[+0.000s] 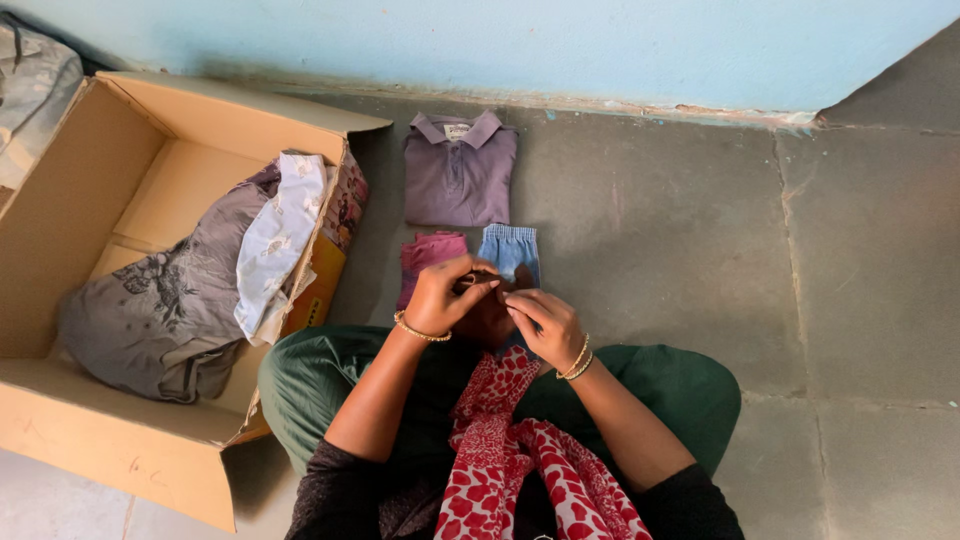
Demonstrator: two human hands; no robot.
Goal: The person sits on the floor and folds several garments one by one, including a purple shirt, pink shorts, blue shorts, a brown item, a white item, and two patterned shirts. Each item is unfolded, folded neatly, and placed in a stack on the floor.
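Small dark item [478, 283], too small to identify, pinched between fingertips of left hand [440, 298] and right hand [545, 325], held above the floor just in front of crossed legs. Directly beyond: folded maroon garment [428, 252] and folded blue garment [510, 250] side by side, folded purple collared shirt [459, 170] nearer the wall. Left of these: open cardboard box [90, 190] holding grey cloth [170, 300] and white cloth [280, 240].
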